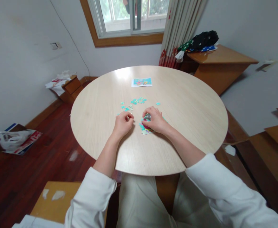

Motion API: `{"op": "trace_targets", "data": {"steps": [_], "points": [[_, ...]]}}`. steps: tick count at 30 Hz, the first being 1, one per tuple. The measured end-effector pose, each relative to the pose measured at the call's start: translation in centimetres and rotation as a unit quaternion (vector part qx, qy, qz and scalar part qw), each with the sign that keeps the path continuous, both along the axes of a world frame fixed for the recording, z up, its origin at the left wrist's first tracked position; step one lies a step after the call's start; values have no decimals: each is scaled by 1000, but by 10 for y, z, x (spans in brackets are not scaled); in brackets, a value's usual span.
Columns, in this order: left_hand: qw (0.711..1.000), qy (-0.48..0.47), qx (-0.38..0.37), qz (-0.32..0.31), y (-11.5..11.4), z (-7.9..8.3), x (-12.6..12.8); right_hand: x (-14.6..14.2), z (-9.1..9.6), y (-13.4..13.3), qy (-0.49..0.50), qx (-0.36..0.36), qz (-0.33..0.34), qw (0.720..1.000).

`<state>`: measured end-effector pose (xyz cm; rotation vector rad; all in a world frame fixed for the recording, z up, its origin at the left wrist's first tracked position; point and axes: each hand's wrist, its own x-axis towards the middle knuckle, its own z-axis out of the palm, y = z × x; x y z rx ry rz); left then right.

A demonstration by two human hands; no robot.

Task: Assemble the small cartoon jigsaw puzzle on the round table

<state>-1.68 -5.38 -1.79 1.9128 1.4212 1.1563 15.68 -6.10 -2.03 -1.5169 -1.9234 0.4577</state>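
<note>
A partly assembled jigsaw puzzle (pixel 147 131) with pink, yellow and turquoise parts lies on the round table, partly hidden under my right hand (pixel 155 119). That hand arches over it, thumb and forefinger apart, the puzzle showing between them. To the left, my left hand (pixel 124 123) is closed, thumb and fingertips drawn together just above the tabletop. Whatever is in that pinch, if anything, is too small to make out. Loose turquoise puzzle pieces (pixel 135 101) are scattered beyond both hands. One single piece (pixel 158 104) lies apart on the right.
A printed picture card (pixel 142 82) lies toward the far side of the pale round table (pixel 188 98). A wooden cabinet (pixel 224 58) with cloth on top stands at the back right. A cardboard box (pixel 55 202) is at the lower left.
</note>
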Motion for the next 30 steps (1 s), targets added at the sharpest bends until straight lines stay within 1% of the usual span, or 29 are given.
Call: {"op": "trace_targets", "data": {"steps": [2,5,7,9,12,16,20,25,30], "points": [[1000,-8,0,26,1,1,0,0,1,0,7,6,-1,1000],[998,-17,2,69,1,3,-1,-1,2,-1,-6,-17,8,1000],[997,-18,3,80,1,3,-2,-1,2,-2,-13,-21,9,1000],[996,-18,4,83,1,4,-2,0,2,-1,3,1,0,1000],[996,-22,2,90,1,4,-3,3,3,2,44,43,-32,998],[993,-22,1,117,2,3,-6,11,9,6,82,71,-64,992],[990,-36,19,137,4,2,-9,18,14,7,125,105,-84,983],[985,-63,21,160,6,0,-13,25,18,8,163,116,-114,973],[980,-80,9,184,11,-3,-19,27,19,7,174,125,-138,967]]}}
